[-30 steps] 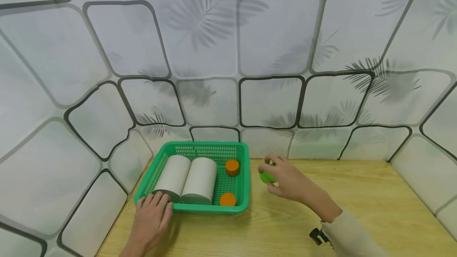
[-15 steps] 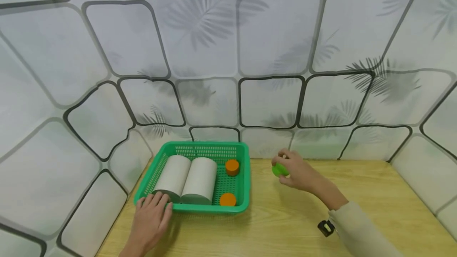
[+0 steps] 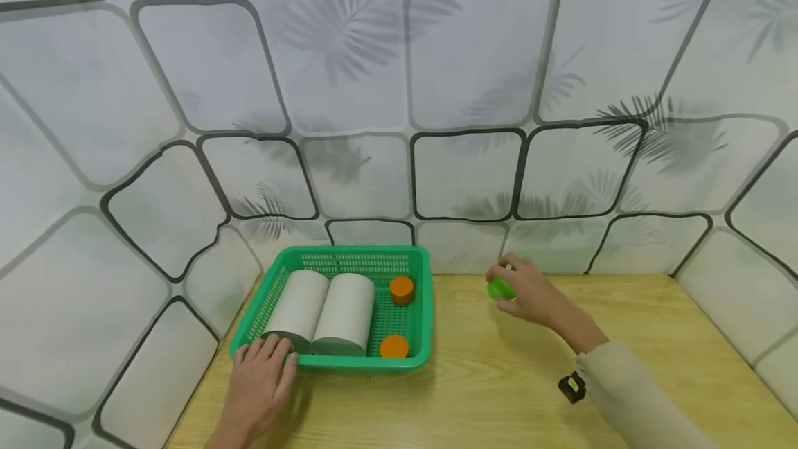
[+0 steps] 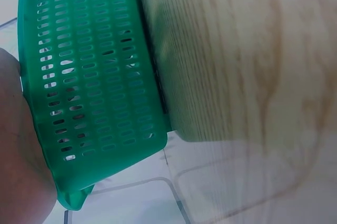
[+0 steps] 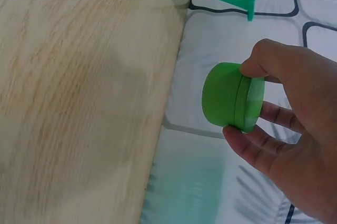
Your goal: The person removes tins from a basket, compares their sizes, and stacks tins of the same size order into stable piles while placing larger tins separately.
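Note:
My right hand (image 3: 535, 294) pinches a small round green tin (image 5: 226, 95) with a lid seam, thumb on one side and fingers on the other. In the right wrist view the tin is tilted on its side, and a soft shadow lies on the wood away from it. My left hand (image 3: 260, 381) rests on the near left rim of the green plastic basket (image 3: 349, 364), fingertips over the edge. Two white rolls (image 3: 344, 314) lie side by side in the basket. To their right are two round orange tins, one at the back (image 3: 402, 289) and one in front (image 3: 394, 347).
The wooden table (image 3: 511, 380) runs back to a wall covering (image 3: 461, 172) with a grey outline and leaf pattern. That covering also closes in the left and right sides. A black wrist device (image 3: 572, 387) sits by the right sleeve.
My right hand has moved right and slightly back, away from the basket, carrying the green tin. My left hand and the basket stay put; the head view has shifted slightly.

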`<move>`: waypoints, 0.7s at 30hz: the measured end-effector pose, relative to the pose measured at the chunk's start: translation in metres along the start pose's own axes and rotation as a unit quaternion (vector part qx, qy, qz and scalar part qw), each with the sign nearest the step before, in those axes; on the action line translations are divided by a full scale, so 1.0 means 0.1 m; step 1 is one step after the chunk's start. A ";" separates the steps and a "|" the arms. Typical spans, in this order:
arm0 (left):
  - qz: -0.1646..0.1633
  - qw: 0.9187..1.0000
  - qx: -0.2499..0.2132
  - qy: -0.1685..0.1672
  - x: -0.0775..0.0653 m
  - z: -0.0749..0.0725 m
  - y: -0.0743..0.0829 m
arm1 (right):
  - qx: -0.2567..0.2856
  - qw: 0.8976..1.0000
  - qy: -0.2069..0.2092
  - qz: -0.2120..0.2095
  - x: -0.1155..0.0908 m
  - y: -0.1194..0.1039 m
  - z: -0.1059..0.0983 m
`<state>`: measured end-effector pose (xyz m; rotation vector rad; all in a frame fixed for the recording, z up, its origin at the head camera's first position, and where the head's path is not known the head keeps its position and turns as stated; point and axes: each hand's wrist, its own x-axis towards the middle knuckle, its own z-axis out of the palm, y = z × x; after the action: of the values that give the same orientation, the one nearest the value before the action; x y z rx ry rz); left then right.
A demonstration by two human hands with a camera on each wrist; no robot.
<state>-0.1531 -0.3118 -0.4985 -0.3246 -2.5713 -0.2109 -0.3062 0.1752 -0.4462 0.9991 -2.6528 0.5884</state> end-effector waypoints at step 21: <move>-0.001 1.000 0.002 -0.002 -0.01 -0.01 0.00 | 0.005 0.999 -0.016 0.052 0.14 0.24 0.34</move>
<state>-0.1521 -0.3122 -0.4985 -0.3207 -2.5754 -0.2050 -0.3361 0.1684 -0.4784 0.8856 -2.7465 0.6115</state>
